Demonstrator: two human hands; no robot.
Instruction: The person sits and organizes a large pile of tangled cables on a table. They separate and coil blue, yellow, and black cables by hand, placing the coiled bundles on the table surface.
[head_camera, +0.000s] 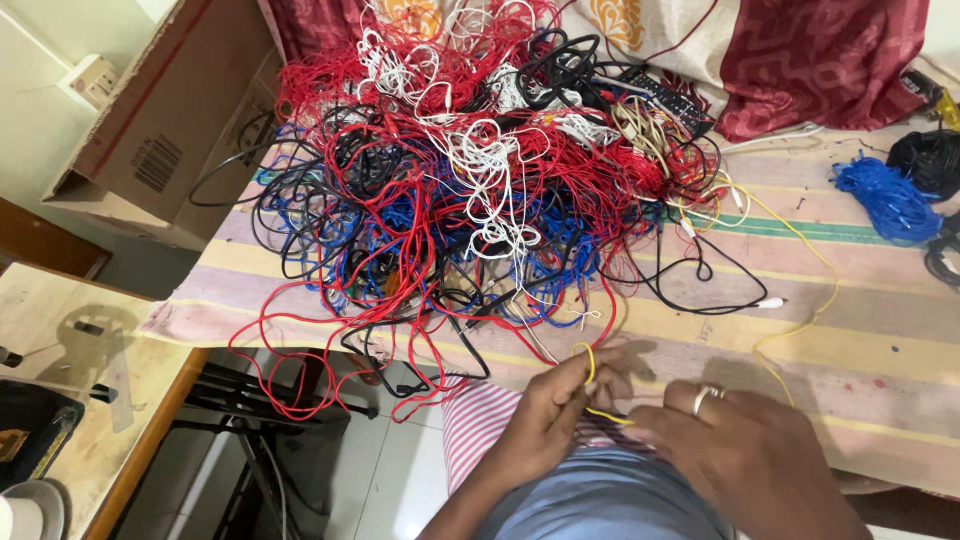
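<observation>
Left hand (545, 415): my grip is closed on a thin yellow wire (590, 362), pinched between fingertips at the near edge of the desk (880, 400). The wire loops up just above my fingers, then passes across to my right hand (740, 450).

Right hand: knuckles up, a ring (703, 398) on one finger. The yellow wire meets it at the fingertips; fingers are curled under, so I cannot tell whether this grip is closed on the wire or only touching it.

The same wire appears to carry on right of my hands, rising in a long curve over the striped cloth (860, 300) toward the tangle of wires (480, 170).

That tangle sits well beyond my hands, covering the middle and far left of the cloth: red, blue, black and white strands knotted together, red loops hanging over the desk's near edge.

Far right: a bundle of blue wire (885, 195), with a black bundle (930, 155) just beside it, both well apart from the main heap.

Far left: a cardboard box (170, 120), tilted, touching the tangle's edge. A red patterned fabric (820, 60) lies along the far side.
</observation>
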